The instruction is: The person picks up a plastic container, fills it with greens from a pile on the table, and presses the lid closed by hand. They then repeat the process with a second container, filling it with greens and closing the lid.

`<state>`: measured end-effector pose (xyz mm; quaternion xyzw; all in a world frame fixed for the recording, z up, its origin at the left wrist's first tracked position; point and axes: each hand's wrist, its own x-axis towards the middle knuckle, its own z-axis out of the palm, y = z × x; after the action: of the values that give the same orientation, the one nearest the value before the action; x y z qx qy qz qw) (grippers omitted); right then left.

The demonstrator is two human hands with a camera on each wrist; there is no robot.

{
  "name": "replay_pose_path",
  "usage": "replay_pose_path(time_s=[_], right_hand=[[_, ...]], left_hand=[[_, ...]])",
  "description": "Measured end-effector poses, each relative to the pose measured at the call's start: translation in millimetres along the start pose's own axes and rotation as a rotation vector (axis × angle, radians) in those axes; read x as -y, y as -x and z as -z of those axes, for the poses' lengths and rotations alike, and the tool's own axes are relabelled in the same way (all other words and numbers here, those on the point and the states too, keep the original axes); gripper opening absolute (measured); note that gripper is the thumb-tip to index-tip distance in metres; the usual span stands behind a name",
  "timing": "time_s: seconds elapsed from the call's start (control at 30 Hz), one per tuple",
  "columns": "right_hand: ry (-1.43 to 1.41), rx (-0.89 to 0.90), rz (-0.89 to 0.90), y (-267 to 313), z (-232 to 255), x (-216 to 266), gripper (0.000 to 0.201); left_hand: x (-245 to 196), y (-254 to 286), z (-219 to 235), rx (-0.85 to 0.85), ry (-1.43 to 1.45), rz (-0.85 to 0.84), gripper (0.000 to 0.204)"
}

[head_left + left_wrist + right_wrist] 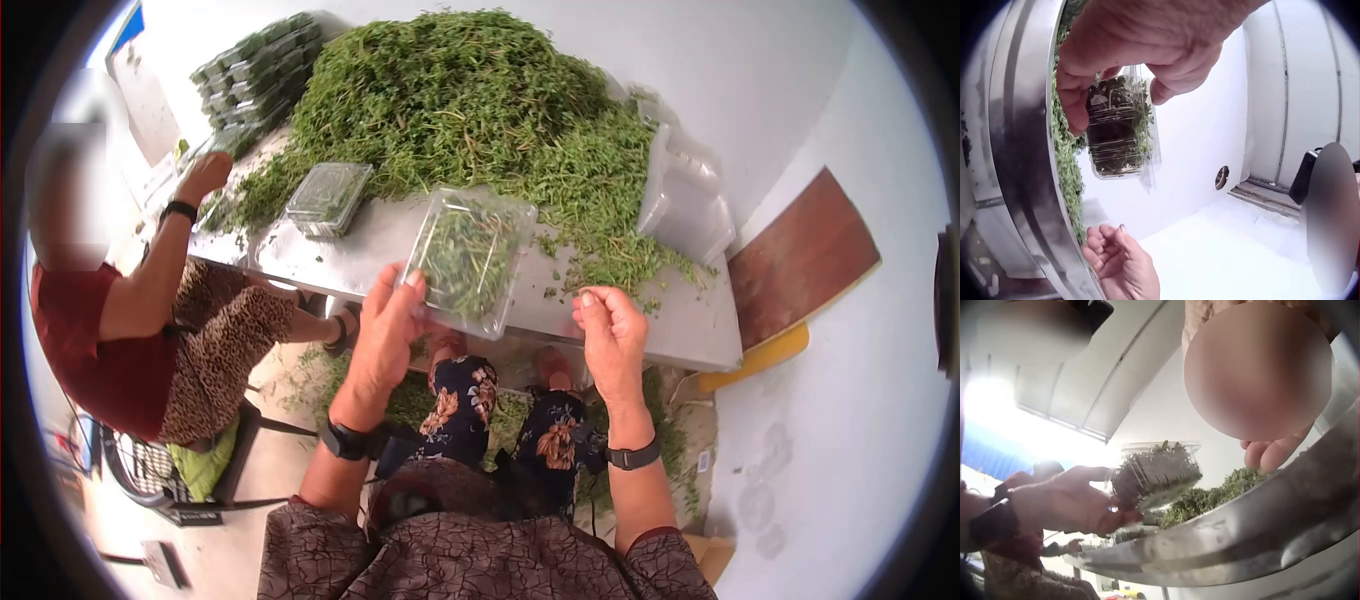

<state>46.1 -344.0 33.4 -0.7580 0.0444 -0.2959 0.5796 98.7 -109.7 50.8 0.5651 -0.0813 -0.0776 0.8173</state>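
Observation:
My left hand [385, 325] grips the near left edge of a clear plastic clamshell box [470, 255], thumb on top. Leafy green stems fill the box, and its lid is down. It is held tilted over the front edge of the metal table [400, 225]. In the left wrist view the fingers and thumb reach around the box's sides, with greens [1113, 128] showing through the plastic. To the right of the box, my right hand [612, 335] hovers by the table edge, its fingers loosely curled and no object visible in them.
A large heap of greens [450, 90] covers the table's back. One filled box [328, 200] lies at left, near stacked filled boxes [255, 75]. Empty clear boxes [690, 195] stand at right, beside a brown board [805, 265]. Another person [120, 330] sits at left.

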Motion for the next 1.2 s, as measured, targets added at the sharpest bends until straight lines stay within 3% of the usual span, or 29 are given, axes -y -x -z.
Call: replay_pose_path(time_s=[0.2, 0.27, 0.57, 0.8, 1.0, 1.07, 1.13, 1.2], right_hand=[[0.086, 0.101, 0.034, -10.7, 0.4, -21.9, 0.014], [-0.028, 0.086, -0.111, -11.3, 3.3, -17.9, 0.014], [0.084, -0.038, -0.072, -6.4, -6.5, -18.1, 0.014], [0.076, -0.065, -0.147, -10.7, -4.6, -21.5, 0.015], [0.111, -0.095, -0.206, -13.1, -5.4, -10.1, 0.015], [0.114, -0.100, -0.214, -13.1, -3.7, -10.1, 0.015], [0.131, -0.106, -0.196, -12.2, -2.3, -11.1, 0.015], [0.145, -0.110, -0.179, -13.2, -2.3, -13.1, 0.015]], left_hand=[[0.8, -20.5, 21.1, -0.140, -0.146, -0.087, 0.044], [-4.0, -24.9, 22.6, -0.184, -0.228, -0.051, 0.049], [-14.7, -44.7, 48.6, -0.141, -0.312, -0.038, 0.060], [-7.9, -53.5, 66.4, -0.253, -0.254, -0.122, 0.055], [-4.0, -46.6, 71.7, -0.221, -0.226, -0.154, 0.053], [7.9, -51.3, 78.8, -0.437, -0.917, -0.556, 0.053], [-7.6, -41.9, 68.5, -0.498, -0.825, -0.511, 0.058], [-13.3, -42.1, 69.2, -0.614, -1.208, -0.842, 0.058]])
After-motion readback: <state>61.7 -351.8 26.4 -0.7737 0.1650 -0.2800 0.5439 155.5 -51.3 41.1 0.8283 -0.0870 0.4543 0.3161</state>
